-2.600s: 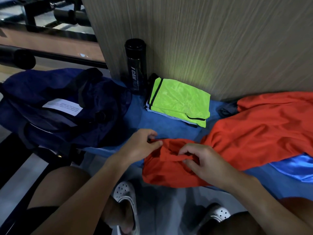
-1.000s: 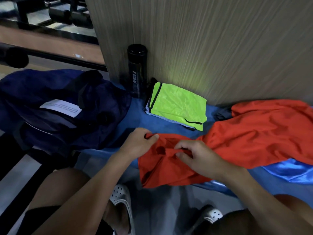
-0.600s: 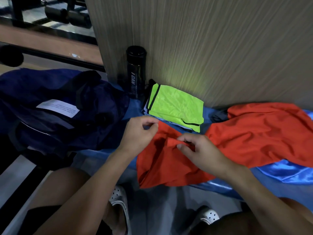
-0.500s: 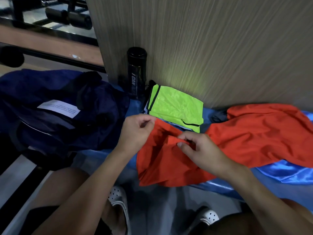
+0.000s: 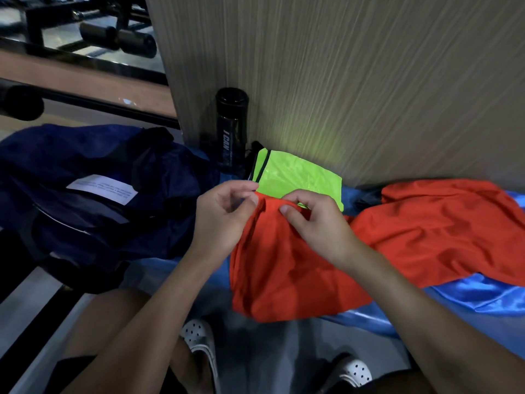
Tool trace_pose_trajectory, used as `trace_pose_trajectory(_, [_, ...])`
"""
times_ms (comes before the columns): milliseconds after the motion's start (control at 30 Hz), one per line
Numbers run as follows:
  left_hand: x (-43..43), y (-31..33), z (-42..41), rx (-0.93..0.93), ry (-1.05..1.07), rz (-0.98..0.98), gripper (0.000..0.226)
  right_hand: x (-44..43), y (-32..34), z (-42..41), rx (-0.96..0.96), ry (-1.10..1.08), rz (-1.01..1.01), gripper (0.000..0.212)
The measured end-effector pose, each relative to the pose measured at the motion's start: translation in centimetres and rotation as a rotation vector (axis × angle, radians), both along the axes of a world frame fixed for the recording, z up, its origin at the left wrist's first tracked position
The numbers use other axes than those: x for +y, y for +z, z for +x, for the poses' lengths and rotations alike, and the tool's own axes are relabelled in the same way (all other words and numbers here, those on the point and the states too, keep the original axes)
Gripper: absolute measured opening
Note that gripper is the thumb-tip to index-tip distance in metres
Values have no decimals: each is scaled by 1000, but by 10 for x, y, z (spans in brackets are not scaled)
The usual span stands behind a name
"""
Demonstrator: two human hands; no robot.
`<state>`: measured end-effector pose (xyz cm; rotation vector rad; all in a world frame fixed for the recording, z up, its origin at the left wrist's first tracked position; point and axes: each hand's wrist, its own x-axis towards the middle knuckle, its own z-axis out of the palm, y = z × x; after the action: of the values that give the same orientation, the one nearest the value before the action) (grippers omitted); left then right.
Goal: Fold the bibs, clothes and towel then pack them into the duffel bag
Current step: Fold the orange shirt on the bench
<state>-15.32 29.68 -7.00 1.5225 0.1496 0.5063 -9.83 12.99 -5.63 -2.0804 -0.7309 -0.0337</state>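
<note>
An orange-red garment (image 5: 298, 268) lies spread over a blue bench, its near end hanging off the front edge. My left hand (image 5: 224, 217) pinches its top edge at the left, and my right hand (image 5: 315, 223) pinches the same edge a little to the right, both lifted slightly. Behind my hands sits a folded neon-green bib (image 5: 295, 174) on a small stack against the wall. The navy duffel bag (image 5: 93, 191) lies slumped at the left with a white label on it. A shiny blue cloth (image 5: 480, 294) shows under the orange garment at the right.
A black bottle (image 5: 231, 129) stands against the wood-grain wall (image 5: 355, 81) between the bag and the bib. Black gym bars and rollers (image 5: 113, 38) run along the far left. My knees and white perforated shoes (image 5: 199, 336) are below the bench edge.
Both hands have raised the garment's left edge up and away from me, so it now overlaps the front of the green bib. The hands stay close together on that edge.
</note>
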Motion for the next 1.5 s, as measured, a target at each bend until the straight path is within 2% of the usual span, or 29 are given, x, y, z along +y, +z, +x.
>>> trace_pose_trajectory(67, [3, -2, 4, 78, -31, -98, 27, 7, 0, 6, 9, 0, 20, 17])
trace_pose_trajectory(167, [10, -10, 9, 281, -105, -13, 57, 17, -3, 16, 16, -10, 53, 15])
trace_pose_trajectory(200, [11, -12, 9, 310, -118, 10, 56, 19, -5, 19, 28, -17, 58, 14])
trace_pose_trajectory(333, [11, -18, 13, 303, -35, 31, 26, 23, -14, 25, 48, -47, 48, 17])
trace_pose_trajectory(400, [10, -25, 18, 252, 23, 100, 20, 20, -19, 26, -31, -87, -45, 25])
trace_pose_trajectory(467, [10, -35, 24, 194, 145, 234, 20, 12, -23, 22, -136, -130, -162, 37])
trace_pose_trajectory(567, [7, -43, 24, 135, 264, 437, 30, -12, -34, 3, -215, -144, -215, 38])
trace_pose_trajectory(633, [-2, -46, 19, 66, 246, 639, 38, -35, -50, -12, -241, -175, -281, 33])
trace_pose_trajectory(733, [-23, -58, 10, 33, 112, 959, 32, -68, -76, -29, -300, -330, -487, 29])
trace_pose_trajectory(800, [-34, -74, 3, 172, -35, 1113, 39, -83, -95, -37, -255, -448, -654, 44])
trace_pose_trajectory(867, [-40, -91, -4, 381, -168, 1217, 56, -89, -110, -43, -134, -509, -780, 65])
trace_pose_trajectory(933, [-39, -103, -9, 440, -220, 1303, 70, -88, -117, -47, -35, -527, -836, 82])
trace_pose_trajectory(1033, [-24, -106, -5, 477, -236, 1378, 77, -79, -119, -59, 0, -552, -872, 88])
trace_pose_trajectory(1133, [-11, -97, 2, 595, -251, 1407, 76, -75, -112, -76, -6, -511, -906, 79])
trace_pose_trajectory(1267, [-24, -88, 0, 469, -134, 1336, 82, -97, -96, -57, -139, -547, -884, 57])
trace_pose_trajectory(1333, [-30, -95, -3, 441, -209, 1341, 83, -112, -99, -48, -109, -571, -907, 63])
trace_pose_trajectory(1433, [-26, -103, -5, 498, -281, 1415, 84, -118, -113, -55, 1, -614, -935, 83])
trace_pose_trajectory(1500, [-18, -101, -1, 531, -302, 1433, 89, -114, -119, -67, -1, -608, -965, 86])
